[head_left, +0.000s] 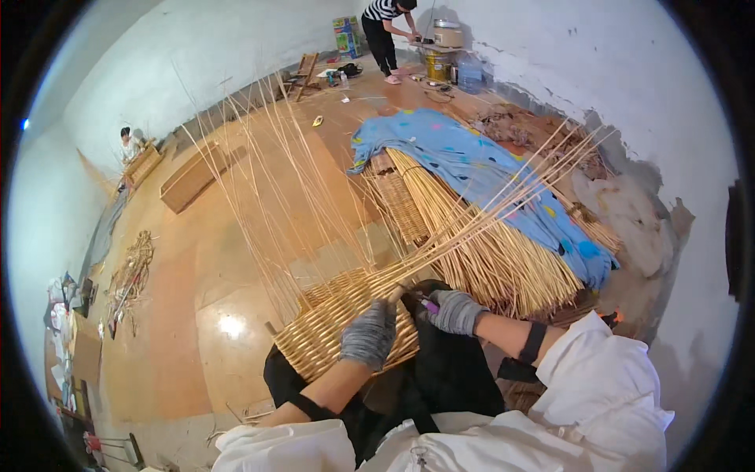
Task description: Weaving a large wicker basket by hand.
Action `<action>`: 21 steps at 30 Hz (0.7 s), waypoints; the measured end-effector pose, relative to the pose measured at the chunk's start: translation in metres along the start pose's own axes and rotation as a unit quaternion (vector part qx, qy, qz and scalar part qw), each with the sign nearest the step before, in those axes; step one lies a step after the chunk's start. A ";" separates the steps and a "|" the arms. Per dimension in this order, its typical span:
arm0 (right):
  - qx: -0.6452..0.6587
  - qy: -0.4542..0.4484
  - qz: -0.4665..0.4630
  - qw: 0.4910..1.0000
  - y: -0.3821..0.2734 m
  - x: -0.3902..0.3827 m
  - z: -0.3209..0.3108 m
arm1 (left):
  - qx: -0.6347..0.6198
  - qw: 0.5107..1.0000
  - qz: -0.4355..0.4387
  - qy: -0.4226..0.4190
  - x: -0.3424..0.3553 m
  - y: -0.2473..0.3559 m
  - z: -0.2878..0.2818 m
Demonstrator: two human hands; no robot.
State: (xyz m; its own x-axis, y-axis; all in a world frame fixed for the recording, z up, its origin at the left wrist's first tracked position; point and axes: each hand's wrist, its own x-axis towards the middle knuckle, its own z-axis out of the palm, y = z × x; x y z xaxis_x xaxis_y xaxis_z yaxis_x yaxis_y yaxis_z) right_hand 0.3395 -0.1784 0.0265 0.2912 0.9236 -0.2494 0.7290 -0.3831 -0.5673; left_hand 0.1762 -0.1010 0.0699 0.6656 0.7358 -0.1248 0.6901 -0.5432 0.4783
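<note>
While unfinished, woven basket [330, 330] pale, stakes fanning | both gloved hands' fingers clamp its rim

Bare floor [204, 259] open to the left, reed bundle [487, 252] (under blue cloth [472, 169]) crowding the right, upright stakes [275, 197] fencing ahead

Colourful printed cartons [346, 35] against far wall [236, 47]

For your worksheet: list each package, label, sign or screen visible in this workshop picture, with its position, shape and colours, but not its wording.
Printed carton: stands on the floor against the far wall, left of a standing person; boxy, green, yellow and blue.
No sign or screen shows; any labels are too small to tell.
</note>
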 end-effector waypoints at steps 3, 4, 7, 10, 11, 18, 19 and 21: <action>-0.030 -0.019 -0.042 0.999 0.002 0.007 0.013 | 0.021 0.999 -0.002 0.031 -0.007 -0.024 0.017; -0.011 -0.025 -0.044 0.999 0.008 0.008 0.020 | -0.008 0.999 0.010 0.031 -0.008 -0.026 0.020; -0.051 -0.082 -0.040 0.995 0.000 -0.001 0.018 | -0.060 0.998 0.015 -0.003 -0.013 -0.037 0.028; 0.004 -0.085 -0.082 0.993 0.010 -0.004 0.020 | -0.282 0.958 0.001 -0.043 -0.020 -0.045 0.037; 0.015 -0.086 -0.104 0.991 0.012 -0.005 0.020 | -0.283 0.958 0.000 -0.047 -0.020 -0.048 0.038; 0.083 -0.131 -0.021 0.988 0.005 -0.011 0.014 | -0.587 0.732 -0.204 -0.278 -0.023 -0.036 0.025; 0.084 -0.134 -0.019 0.987 0.007 -0.009 0.019 | -0.565 0.767 -0.165 -0.254 -0.020 -0.045 0.036; 0.023 -0.057 -0.071 0.996 0.012 -0.006 0.025 | -0.542 0.798 -0.121 -0.235 -0.016 -0.046 0.039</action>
State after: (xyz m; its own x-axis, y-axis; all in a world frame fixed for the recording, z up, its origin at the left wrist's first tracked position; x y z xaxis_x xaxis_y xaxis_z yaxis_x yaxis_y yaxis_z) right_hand 0.3309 -0.1890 0.0012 0.1138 0.9616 -0.2496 0.7277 -0.2517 -0.6381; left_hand 0.1449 -0.1036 0.0157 0.7588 0.3949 -0.5180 0.3329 0.4485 0.8295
